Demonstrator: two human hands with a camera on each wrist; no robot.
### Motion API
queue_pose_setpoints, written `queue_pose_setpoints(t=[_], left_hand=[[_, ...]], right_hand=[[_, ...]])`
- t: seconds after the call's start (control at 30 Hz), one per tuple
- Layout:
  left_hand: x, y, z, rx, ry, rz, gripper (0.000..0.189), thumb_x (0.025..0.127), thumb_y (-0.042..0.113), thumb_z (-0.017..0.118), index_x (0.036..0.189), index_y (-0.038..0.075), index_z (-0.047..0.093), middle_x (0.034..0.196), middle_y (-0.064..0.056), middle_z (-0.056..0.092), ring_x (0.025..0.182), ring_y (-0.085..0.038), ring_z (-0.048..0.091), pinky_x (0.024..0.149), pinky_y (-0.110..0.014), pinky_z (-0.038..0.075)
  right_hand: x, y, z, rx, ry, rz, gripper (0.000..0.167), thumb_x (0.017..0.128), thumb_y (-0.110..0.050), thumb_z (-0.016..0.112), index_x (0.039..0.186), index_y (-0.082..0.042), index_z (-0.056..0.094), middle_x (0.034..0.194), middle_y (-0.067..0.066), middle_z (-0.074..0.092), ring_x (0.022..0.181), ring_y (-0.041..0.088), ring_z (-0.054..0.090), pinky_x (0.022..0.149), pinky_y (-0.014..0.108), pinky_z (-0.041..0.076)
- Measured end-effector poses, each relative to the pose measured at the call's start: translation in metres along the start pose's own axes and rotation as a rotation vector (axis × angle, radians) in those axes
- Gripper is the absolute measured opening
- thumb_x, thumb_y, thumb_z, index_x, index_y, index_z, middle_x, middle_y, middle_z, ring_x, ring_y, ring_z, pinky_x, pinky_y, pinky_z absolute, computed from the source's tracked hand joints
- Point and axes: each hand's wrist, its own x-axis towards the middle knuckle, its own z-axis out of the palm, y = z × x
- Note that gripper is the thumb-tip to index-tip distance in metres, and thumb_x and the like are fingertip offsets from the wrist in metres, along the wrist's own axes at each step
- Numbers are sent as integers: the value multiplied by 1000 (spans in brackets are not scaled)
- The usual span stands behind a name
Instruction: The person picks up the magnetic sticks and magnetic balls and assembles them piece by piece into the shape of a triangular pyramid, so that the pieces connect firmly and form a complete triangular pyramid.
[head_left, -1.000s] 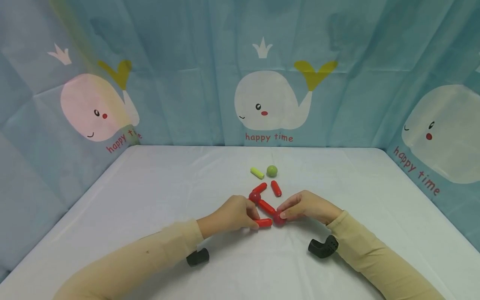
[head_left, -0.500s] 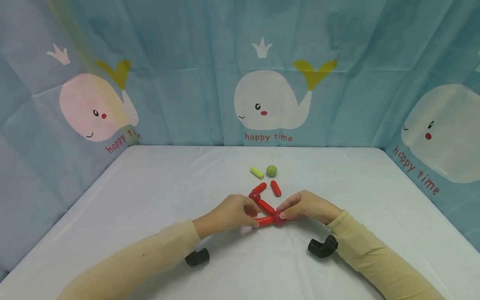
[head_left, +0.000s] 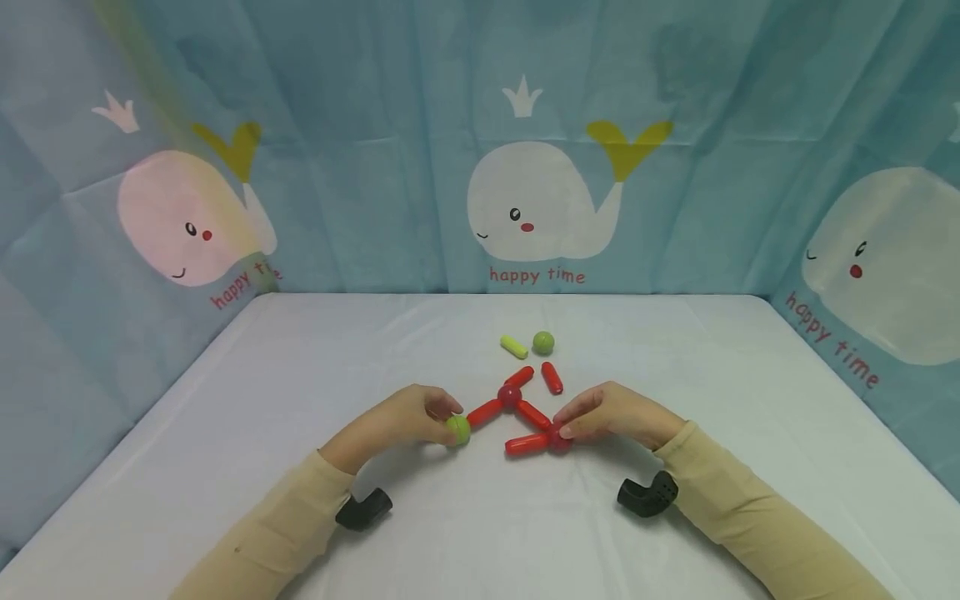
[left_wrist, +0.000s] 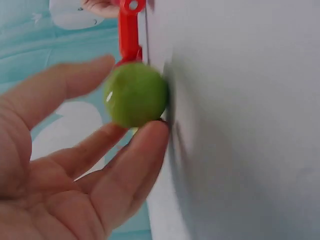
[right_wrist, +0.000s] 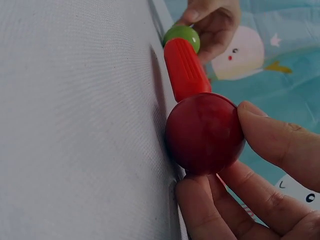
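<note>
Red rods and balls lie linked in a bent chain on the white table. At its left end my left hand (head_left: 405,417) holds a green ball (head_left: 459,431) between thumb and fingers, right at the tip of a red rod (head_left: 486,413). That rod meets a dark red ball (head_left: 509,396), from which a second red rod (head_left: 533,415) slants down to another dark red ball (right_wrist: 205,134). My right hand (head_left: 615,414) pinches this second ball from the right. A further red rod (head_left: 527,446) sticks out leftward from it.
Behind the chain lie a loose red rod (head_left: 552,377), a yellow-green rod (head_left: 514,346) and a second green ball (head_left: 543,342). A short red rod (head_left: 520,376) extends back from the upper red ball. Whale-print curtains (head_left: 375,208) border the table.
My left hand has let go of the lower red rod, now against the right-hand ball, and moved left to the green ball. My right hand has stayed on its red ball.
</note>
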Motion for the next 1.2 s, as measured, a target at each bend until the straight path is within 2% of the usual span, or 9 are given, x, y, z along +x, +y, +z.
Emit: queue_pose_setpoints(t=[0.13, 0.33, 1.0, 1.2], left_hand=[[0, -1, 7, -30, 7, 36, 30, 77, 15, 82, 105, 11, 71, 98, -1, 70, 89, -15, 60, 74, -29, 53], [-2, 2, 14, -51, 36, 24, 26, 77, 18, 83, 101, 15, 72, 94, 0, 69, 86, -16, 59, 71, -28, 52], [-7, 3, 24, -73, 26, 66, 22, 76, 18, 85, 93, 14, 71, 88, 1, 68, 82, -15, 57, 69, -28, 51], [-9, 5, 25, -75, 22, 59, 22, 77, 19, 85, 93, 13, 71, 88, 2, 69, 82, -15, 58, 69, -27, 51]], right_hand=[[-2, 0, 2, -20, 12, 10, 31, 86, -23, 76, 111, -5, 75, 97, 3, 78, 90, 13, 69, 82, 30, 55], [-2, 0, 3, -28, 19, 7, 30, 86, -24, 76, 110, -5, 75, 97, 3, 78, 90, 13, 68, 83, 31, 55], [-5, -5, 10, -32, -23, -22, 29, 87, -22, 75, 109, -4, 75, 93, 2, 77, 86, 13, 67, 80, 29, 53], [-5, -4, 12, -27, -29, -32, 29, 87, -22, 76, 109, -3, 75, 93, 3, 77, 86, 13, 69, 81, 29, 53]])
